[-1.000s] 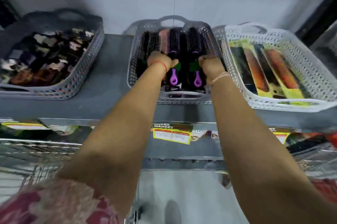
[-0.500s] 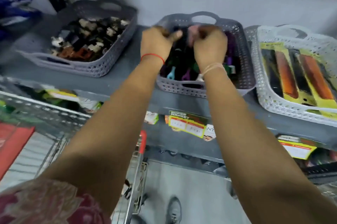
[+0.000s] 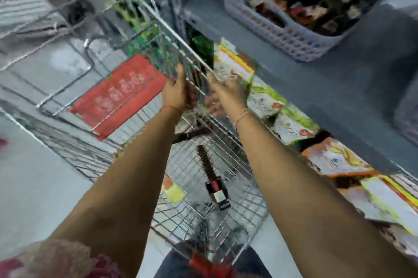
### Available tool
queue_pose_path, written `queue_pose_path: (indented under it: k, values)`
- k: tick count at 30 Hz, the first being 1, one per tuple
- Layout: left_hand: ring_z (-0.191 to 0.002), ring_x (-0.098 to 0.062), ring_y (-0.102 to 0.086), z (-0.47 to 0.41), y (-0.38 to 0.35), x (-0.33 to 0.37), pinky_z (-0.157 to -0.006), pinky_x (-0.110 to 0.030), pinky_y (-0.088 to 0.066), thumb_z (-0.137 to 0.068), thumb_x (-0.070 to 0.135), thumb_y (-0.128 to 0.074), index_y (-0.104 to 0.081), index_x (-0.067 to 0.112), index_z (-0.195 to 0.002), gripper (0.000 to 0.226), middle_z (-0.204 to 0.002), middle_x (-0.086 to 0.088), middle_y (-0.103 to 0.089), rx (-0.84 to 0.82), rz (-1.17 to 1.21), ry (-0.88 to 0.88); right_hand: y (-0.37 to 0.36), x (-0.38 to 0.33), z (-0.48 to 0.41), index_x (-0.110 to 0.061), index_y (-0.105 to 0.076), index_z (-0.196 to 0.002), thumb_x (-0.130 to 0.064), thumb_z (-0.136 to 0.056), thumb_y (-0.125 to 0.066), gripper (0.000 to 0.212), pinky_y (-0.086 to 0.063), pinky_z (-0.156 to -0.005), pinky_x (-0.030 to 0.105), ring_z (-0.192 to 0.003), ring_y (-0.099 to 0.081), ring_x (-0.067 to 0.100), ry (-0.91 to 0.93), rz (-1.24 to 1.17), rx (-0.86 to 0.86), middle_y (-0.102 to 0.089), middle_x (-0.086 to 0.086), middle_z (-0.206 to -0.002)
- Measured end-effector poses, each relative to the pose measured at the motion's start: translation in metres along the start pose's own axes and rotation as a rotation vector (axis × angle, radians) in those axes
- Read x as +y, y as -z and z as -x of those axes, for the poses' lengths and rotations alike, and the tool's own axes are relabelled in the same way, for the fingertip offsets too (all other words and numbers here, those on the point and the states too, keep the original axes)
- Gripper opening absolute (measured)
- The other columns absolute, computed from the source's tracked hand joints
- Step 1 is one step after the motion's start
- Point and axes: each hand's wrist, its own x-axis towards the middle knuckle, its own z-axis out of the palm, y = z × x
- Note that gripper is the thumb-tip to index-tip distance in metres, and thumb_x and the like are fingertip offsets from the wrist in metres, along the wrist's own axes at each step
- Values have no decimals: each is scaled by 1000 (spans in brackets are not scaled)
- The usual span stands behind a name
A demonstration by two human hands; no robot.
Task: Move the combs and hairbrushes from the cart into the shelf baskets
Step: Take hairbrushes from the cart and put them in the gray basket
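Note:
The wire cart (image 3: 228, 133) fills the middle of the blurred head view. A round hairbrush (image 3: 210, 173) with dark bristles and a red-and-black label lies on the cart's mesh floor. A second dark brush handle (image 3: 192, 135) shows further in. My left hand (image 3: 178, 92) and my right hand (image 3: 226, 94) hover side by side above the cart's far end. Fingers on both are spread and neither holds anything. A grey shelf basket (image 3: 282, 35) at the upper right holds hair clips.
Packets in yellow, green and orange (image 3: 291, 124) line the lower shelf on the right, beside the cart's rim. A red sign (image 3: 119, 97) sits on the cart's child-seat flap at left. A yellow card (image 3: 174, 191) lies in the cart. Grey floor lies at left.
My view has swung down and left from the brush basket on the shelf to the cart. Both hands left that basket and now hang empty above the cart.

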Motion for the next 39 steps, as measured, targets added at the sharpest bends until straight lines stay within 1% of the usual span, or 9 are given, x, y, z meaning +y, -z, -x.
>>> queue_pose_path:
  k: [4, 7, 10, 15, 17, 23, 26, 33, 39]
  values:
    - [-58, -23, -61, -17, 37, -87, -74, -36, -55, -96, 37, -42, -63, 2, -105, 41, -82, -18, -63, -74, -396, 187, -37, 79, -18, -11, -56, -83, -47, -87, -53, 37, -42, -35, 18, -31, -54, 14, -302, 80, -233, -60, 10, -63]
    - [-62, -24, -59, -12, 35, -160, -65, -35, -54, -92, 40, -50, -58, 5, -96, 36, -79, -15, -60, -120, -416, 493, -46, 146, -23, -10, -55, -99, -38, -89, -55, 29, -44, -42, 23, -46, -59, 18, -430, 250, -338, -64, 5, -72]
    - [-73, -24, -59, -4, 19, -223, -72, -33, -54, -82, 47, -61, -58, -3, -103, 54, -84, -12, -58, -218, -651, 731, -51, 197, -32, -15, -53, -82, -32, -89, -56, 18, -47, -46, 25, -45, -58, 17, -514, 325, -338, -65, 6, -75]
    - [-106, -28, -60, 20, -22, -272, -85, -34, -50, -75, 41, -69, -49, 8, -118, 58, -113, -11, -61, -227, -818, 781, -61, 234, -55, -15, -56, -82, -24, -87, -61, 12, -54, -53, 36, -38, -57, 16, -540, 418, -341, -62, 4, -64]
    - [-108, -31, -62, 26, -34, -280, -87, -38, -52, -78, 36, -67, -50, 11, -115, 48, -115, -12, -63, -123, -791, 780, -69, 235, -65, -12, -60, -91, -28, -85, -61, 17, -58, -63, 43, -57, -63, 26, -443, 544, -329, -65, 7, -70]
    - [-99, -32, -63, 9, -8, -272, -85, -41, -55, -82, 6, -53, -54, 10, -104, 23, -105, -13, -67, 226, -741, 617, -90, 204, -100, -11, -57, -111, -14, -92, -49, 21, -44, -58, 12, -83, -50, 12, 82, 881, -257, -53, 7, -123]
    - [-106, -33, -58, -7, 17, -261, -95, -45, -47, -82, 0, -47, -47, 10, -113, 32, -112, -14, -64, 324, -920, 515, -107, 205, -120, -9, -46, -130, -3, -88, -51, 43, -40, -108, 31, -126, -40, 24, 277, 1024, -324, -39, 9, -144]
    - [-128, -30, -40, -2, 32, -244, -105, -47, -35, -84, 23, -52, -19, 12, -145, 71, -148, -13, -35, 208, -1026, 690, -115, 209, -133, -11, -48, -125, -17, -91, -48, 34, -35, -100, 43, -122, -42, 31, 212, 1329, -429, -53, 12, -129]
    - [-113, -35, -52, -39, 60, -210, -99, -50, -43, -46, 32, -73, -54, 9, -122, 82, -126, -16, -55, -124, -922, 1018, -109, 206, -126, -4, -48, -124, -15, -84, -61, 43, -44, -94, 43, -122, -42, 31, 278, 1442, -461, -51, 14, -129]
